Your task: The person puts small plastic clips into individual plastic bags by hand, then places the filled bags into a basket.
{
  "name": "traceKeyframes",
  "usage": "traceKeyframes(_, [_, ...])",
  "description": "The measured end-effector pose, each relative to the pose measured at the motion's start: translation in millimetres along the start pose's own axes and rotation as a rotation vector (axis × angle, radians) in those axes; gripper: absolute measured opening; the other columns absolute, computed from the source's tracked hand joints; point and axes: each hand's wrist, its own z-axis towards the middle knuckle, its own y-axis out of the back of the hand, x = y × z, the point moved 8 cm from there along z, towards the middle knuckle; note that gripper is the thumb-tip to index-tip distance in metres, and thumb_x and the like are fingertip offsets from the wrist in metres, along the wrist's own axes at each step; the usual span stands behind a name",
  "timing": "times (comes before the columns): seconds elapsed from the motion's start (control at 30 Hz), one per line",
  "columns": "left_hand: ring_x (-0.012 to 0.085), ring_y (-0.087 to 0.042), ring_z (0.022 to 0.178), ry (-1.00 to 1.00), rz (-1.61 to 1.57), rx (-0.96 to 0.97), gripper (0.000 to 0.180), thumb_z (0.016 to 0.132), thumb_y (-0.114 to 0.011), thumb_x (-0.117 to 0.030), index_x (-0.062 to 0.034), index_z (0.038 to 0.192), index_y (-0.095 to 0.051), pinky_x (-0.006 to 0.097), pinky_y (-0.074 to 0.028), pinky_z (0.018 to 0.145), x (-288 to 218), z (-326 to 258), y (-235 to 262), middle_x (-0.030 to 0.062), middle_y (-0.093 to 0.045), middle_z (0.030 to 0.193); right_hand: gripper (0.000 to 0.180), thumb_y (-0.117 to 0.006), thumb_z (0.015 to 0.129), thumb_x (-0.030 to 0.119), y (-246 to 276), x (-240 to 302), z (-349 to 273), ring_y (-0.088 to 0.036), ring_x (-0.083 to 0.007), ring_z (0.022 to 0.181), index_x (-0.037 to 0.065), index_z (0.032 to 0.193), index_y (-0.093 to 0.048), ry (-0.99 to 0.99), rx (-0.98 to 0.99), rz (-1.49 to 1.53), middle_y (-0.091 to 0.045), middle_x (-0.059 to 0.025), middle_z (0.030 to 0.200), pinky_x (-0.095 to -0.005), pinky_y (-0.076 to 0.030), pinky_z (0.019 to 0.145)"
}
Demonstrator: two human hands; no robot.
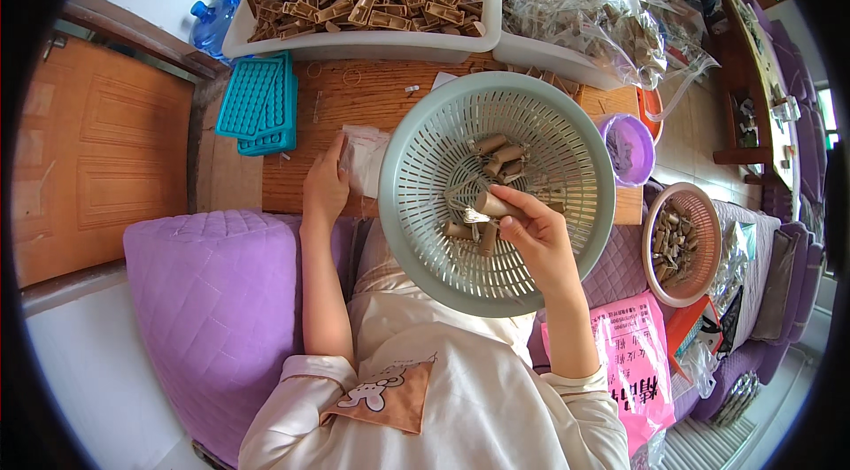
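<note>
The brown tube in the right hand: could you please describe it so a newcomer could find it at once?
Start at the big pale green basket in the middle of the picture, resting at the wooden table edge. The right hand reaches into it from below. The tube is the short brown cylinder pinched in its fingertips, raised above the loose ones on the basket's floor.

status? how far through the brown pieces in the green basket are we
Done: only a few brown pieces remain in the green basket, and the pink basket at right holds more. In hand: the right hand grips one brown piece over the basket; the left hand rests on a clear bag. Left: the white tray behind is heaped full.
</note>
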Motion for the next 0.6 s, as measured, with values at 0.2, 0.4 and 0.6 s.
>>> traceKeyframes(0.2, [0.0329,-0.057,0.087,0.173,0.048,0.035,0.022,0.078,-0.051,-0.004,-0.001,0.098,-0.058,0.034,-0.045,0.073,3.2,-6.1,15.1,0.0183,-0.06,0.093,0.031,-0.053,0.081,-0.005,9.5,-1.4,-0.3,-0.054,-0.01,0.091,-0.003,0.111,-0.047,0.042,-0.1,0.142,-0.056,-0.0078,0.101,-0.0202,-0.042,0.08])
traceKeyframes(0.4, [0.0215,-0.062,0.065,0.238,-0.23,-0.175,0.017,0.079,-0.058,-0.008,0.0008,0.093,-0.059,0.028,-0.046,0.061,-30.1,-18.6,55.7,0.0138,-0.064,0.075,0.027,-0.058,0.076,-0.007,7.4,29.3,-8.0,-0.056,-0.012,0.089,-0.004,0.102,-0.052,0.215,-0.234,0.049,-0.058,-0.0092,0.098,-0.0219,-0.044,0.078])
traceKeyframes(0.6, [0.0078,-0.059,0.063,0.296,-0.384,-0.018,0.031,0.071,-0.066,-0.004,-0.0017,0.101,-0.059,0.021,-0.044,0.057,-97.0,-24.4,80.5,0.0103,-0.066,0.074,0.032,-0.065,0.064,-0.008,-17.6,94.1,-20.9,-0.061,-0.0206,0.077,0.0,0.094,-0.059,0.775,-0.288,-0.459,-0.06,-0.0115,0.092,-0.026,-0.049,0.066])
